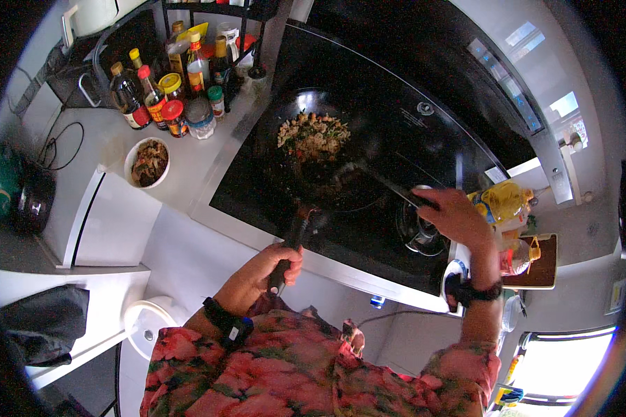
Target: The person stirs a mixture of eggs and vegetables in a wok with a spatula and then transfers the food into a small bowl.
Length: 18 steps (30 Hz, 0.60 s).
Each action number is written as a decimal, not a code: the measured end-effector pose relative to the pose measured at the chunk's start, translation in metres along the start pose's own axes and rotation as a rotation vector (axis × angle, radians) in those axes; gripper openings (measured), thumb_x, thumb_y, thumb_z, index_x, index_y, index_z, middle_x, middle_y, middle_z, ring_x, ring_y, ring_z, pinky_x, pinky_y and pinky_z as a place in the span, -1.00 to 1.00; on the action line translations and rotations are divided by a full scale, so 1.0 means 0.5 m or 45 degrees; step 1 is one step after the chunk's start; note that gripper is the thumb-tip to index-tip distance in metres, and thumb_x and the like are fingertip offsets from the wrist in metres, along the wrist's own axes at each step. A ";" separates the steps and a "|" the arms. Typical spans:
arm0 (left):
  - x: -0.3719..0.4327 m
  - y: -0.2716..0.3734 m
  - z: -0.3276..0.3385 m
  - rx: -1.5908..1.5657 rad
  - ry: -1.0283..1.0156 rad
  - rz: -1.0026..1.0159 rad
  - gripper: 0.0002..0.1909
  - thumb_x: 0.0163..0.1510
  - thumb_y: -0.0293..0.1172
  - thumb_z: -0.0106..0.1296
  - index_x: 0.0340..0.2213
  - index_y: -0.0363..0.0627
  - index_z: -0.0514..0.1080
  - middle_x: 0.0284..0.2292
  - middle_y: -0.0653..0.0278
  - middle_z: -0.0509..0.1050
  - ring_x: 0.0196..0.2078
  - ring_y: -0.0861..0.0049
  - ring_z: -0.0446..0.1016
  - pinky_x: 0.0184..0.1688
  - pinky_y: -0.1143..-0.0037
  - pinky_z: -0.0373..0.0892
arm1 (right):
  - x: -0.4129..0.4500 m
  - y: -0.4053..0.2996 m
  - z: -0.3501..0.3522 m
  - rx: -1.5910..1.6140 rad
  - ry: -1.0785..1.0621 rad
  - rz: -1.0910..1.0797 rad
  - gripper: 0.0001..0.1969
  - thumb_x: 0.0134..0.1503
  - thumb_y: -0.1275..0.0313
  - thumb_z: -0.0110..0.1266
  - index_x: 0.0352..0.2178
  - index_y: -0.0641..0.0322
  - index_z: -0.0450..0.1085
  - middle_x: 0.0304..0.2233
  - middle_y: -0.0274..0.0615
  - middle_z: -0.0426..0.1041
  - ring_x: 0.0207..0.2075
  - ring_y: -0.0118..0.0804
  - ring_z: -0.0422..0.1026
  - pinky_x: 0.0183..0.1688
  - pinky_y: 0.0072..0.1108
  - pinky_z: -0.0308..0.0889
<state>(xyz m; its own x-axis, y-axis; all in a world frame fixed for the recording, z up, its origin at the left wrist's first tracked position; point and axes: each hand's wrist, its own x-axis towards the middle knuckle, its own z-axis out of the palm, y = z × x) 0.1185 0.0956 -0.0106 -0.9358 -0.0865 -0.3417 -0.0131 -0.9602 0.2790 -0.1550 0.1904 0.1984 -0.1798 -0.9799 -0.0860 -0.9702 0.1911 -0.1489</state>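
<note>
My left hand (284, 265) is closed around the dark handle (296, 232) of a black wok (271, 172) on the glass-topped stove. Chopped food with green and red bits (313, 136) lies gathered at the wok's far side. In my right hand (456, 216) is the black handle of a spatula (396, 188), which slants down to the left into the wok. The spatula's blade is blurred and dark, near the bare lower part of the wok. Both wrists wear black bands.
Left of the stove, a white bowl of cooked food (150, 162) stands on the counter (188, 172). Behind it are several sauce bottles and jars (172, 112). An oil bottle (501, 202) and another bottle (519, 255) stand right of my right hand. A second burner (422, 234) lies beneath that hand.
</note>
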 end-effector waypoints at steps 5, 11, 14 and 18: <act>0.009 -0.006 -0.003 -0.022 -0.099 -0.035 -0.96 -0.08 -0.49 -0.12 -0.50 -0.13 0.24 -0.73 0.35 0.21 -0.73 0.63 0.19 -0.68 0.56 0.13 | -0.013 -0.023 0.058 -0.058 -0.072 0.056 -0.63 -0.05 0.37 -0.02 -0.14 0.13 0.31 -0.54 0.07 0.39 -0.52 -0.10 0.40 -0.42 -0.46 0.28; 0.010 0.000 -0.004 0.062 -0.085 -0.037 -0.93 -0.10 -0.44 -0.08 -0.47 -0.06 0.28 -0.71 0.40 0.23 -0.73 0.64 0.18 -0.66 0.54 0.15 | 0.054 -0.029 0.118 -0.072 0.078 0.167 -0.64 -0.02 0.36 -0.06 -0.13 0.15 0.27 -0.45 0.10 0.40 -0.40 0.04 0.40 -0.30 -0.32 0.31; 0.006 -0.002 -0.009 0.033 -0.082 -0.004 -0.93 -0.09 -0.43 -0.09 -0.47 -0.07 0.28 -0.71 0.40 0.22 -0.73 0.64 0.18 -0.66 0.54 0.14 | 0.034 -0.018 0.051 0.022 0.014 0.236 -0.64 -0.02 0.37 -0.05 -0.14 0.20 0.27 -0.43 0.11 0.40 -0.38 0.02 0.40 -0.29 -0.33 0.31; 0.011 -0.006 -0.002 -0.044 -0.075 -0.048 -0.95 -0.11 -0.49 -0.11 -0.51 -0.13 0.25 -0.72 0.34 0.23 -0.73 0.62 0.19 -0.67 0.55 0.15 | 0.052 -0.023 0.069 0.061 0.232 0.121 -0.65 -0.02 0.36 -0.04 -0.15 0.20 0.28 -0.42 0.12 0.40 -0.36 0.01 0.40 -0.29 -0.36 0.32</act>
<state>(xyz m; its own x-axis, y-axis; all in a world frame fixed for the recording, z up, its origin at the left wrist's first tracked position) 0.1136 0.0977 -0.0143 -0.9539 -0.0351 -0.2979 -0.0377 -0.9712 0.2353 -0.1430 0.1646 0.1639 -0.3003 -0.9507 0.0768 -0.9396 0.2810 -0.1956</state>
